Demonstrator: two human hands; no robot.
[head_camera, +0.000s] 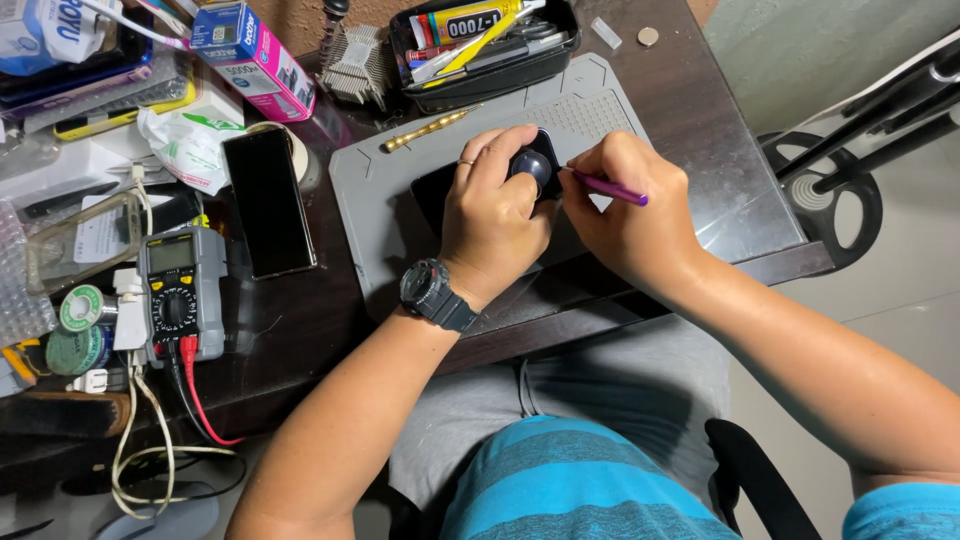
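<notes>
Fingers (500, 150) of left hand (492, 215) curled down over black glossy phone (432, 190), pinning it flat on grey rubber work mat (590, 120); round black suction cup (531, 165) showing just past the knuckles, touching the phone's back. Black wristwatch (434, 294) on that wrist.

Far left of dark wooden desk (700, 110): grey multimeter with red and black leads (178, 292), solder spools (82, 308) beside it, white cable trailing off the edge. Next across, second black slab phone (268, 203) lying face up, well apart from the mat. Pink and blue cardboard box (255, 45) above it. Brass-coloured rod (425, 130) on the mat's top edge, black tray of tubes and tools (485, 35) just behind.

Over to right hand (625, 205): fingers pinched shut around slim purple pry tool (610, 188), tip at the phone's edge beside the suction cup.
</notes>
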